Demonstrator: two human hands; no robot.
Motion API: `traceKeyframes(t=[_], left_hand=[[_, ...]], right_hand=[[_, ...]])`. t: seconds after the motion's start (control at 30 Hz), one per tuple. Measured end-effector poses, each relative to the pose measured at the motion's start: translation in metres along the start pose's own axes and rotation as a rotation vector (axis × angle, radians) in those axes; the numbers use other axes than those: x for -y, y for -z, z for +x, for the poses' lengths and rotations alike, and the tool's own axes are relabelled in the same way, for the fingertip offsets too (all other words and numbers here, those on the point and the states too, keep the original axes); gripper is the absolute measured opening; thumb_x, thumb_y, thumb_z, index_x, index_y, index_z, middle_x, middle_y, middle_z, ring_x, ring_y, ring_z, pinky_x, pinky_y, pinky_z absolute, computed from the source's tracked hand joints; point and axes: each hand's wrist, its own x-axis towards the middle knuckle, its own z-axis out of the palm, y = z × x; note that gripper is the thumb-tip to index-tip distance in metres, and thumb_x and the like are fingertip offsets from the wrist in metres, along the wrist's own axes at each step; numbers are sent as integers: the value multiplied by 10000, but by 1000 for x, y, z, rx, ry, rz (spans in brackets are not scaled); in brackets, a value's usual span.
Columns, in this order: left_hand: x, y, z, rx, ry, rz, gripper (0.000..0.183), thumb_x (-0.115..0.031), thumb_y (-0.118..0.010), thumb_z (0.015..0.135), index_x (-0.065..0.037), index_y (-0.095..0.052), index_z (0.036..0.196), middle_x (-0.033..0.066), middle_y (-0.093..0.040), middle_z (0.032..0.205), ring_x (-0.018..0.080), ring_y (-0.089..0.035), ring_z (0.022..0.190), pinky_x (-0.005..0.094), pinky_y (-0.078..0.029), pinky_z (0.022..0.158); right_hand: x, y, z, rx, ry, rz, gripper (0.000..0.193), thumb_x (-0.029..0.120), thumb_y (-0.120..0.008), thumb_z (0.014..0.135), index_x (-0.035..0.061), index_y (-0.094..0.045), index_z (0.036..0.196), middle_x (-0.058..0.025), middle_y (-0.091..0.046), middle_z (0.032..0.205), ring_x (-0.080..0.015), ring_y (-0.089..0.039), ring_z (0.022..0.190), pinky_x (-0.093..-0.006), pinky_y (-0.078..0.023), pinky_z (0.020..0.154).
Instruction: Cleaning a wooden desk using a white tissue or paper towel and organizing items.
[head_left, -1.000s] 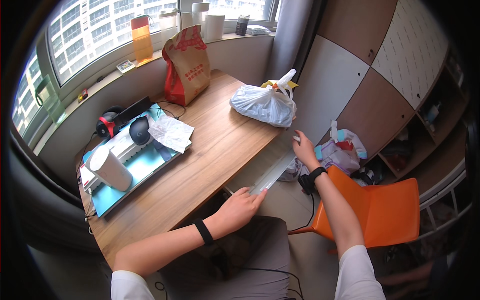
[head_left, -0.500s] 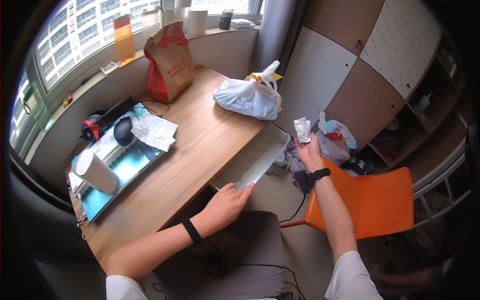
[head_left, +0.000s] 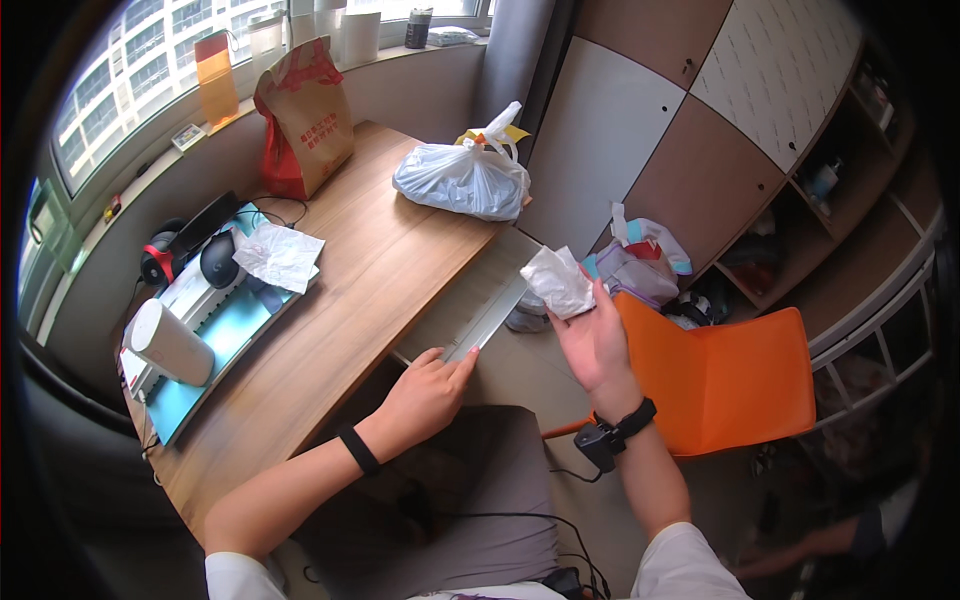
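Note:
An open drawer [head_left: 462,305] juts out from under the wooden desk's near right side. My left hand [head_left: 425,388] is closed over its front edge, thumb side toward the right. To the right of the drawer, my right hand [head_left: 592,340] is raised, palm turned up. Its fingers hold a crumpled white tissue [head_left: 558,281]. Part of the fingers is hidden behind the tissue. Both wrists wear black bands, and the right one carries a small black device [head_left: 600,443].
A tied white plastic bag [head_left: 465,180] and a paper bag [head_left: 312,125] stand on the desk [head_left: 370,245]. At left lie a blue tray [head_left: 225,345], a tissue roll [head_left: 170,343], headphones [head_left: 160,262] and crumpled paper [head_left: 280,257]. An orange chair [head_left: 715,375] stands at right, with a cable [head_left: 575,530] below.
My right hand has moved left and nearer the drawer with the tissue, which now shows broader. My left hand stays at the drawer's edge. The whole view has shifted slightly.

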Motion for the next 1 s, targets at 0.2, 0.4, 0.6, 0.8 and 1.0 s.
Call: traceKeyframes(t=[0.2, 0.4, 0.6, 0.8, 1.0], left_hand=[[-6, 2, 5, 3, 4, -11, 613, -114, -715, 902, 58, -490, 1445, 138, -663, 831, 315, -669, 813, 449, -503, 1017], [-2, -1, 0, -12, 2, -17, 628, -125, -721, 890, 58, -495, 1447, 139, -667, 827, 318, -674, 831, 449, -503, 1015], [-6, 3, 5, -34, 6, 0, 600, -136, -709, 888, 60, -525, 1425, 141, -700, 880, 317, -682, 853, 453, -502, 1020], [-5, 2, 3, -34, 12, -5, 569, -120, -677, 898, 62, -533, 1417, 137, -711, 911, 314, -690, 887, 453, -499, 1029], [2, -4, -4, -4, -12, 36, 593, -63, -620, 897, 55, -503, 1466, 120, -705, 881, 294, -690, 844, 470, -487, 1052]], right_hand=[[-76, 108, 11, -441, -46, 68, 426, 446, -368, 1136, 207, -537, 1445, -34, -525, 1553, -270, -469, 1430, -512, -300, 1210], [-147, 74, 4, -292, -259, 17, 527, 469, -312, 1137, 94, -494, 1460, -93, -557, 1492, -278, -512, 1363, -486, -373, 1180], [-149, 18, -39, -143, -261, -36, 585, 514, -302, 1133, 58, -486, 1451, -121, -558, 1442, -230, -521, 1334, -401, -402, 1156], [-149, 9, -70, -21, -375, -210, 709, 570, -206, 1124, 10, -431, 1496, -128, -510, 1507, -237, -466, 1410, -393, -334, 1208], [-145, 9, -79, -128, -394, -147, 415, 423, -361, 1145, 96, -593, 1255, -81, -639, 1296, -222, -594, 1207, -413, -452, 1077]])
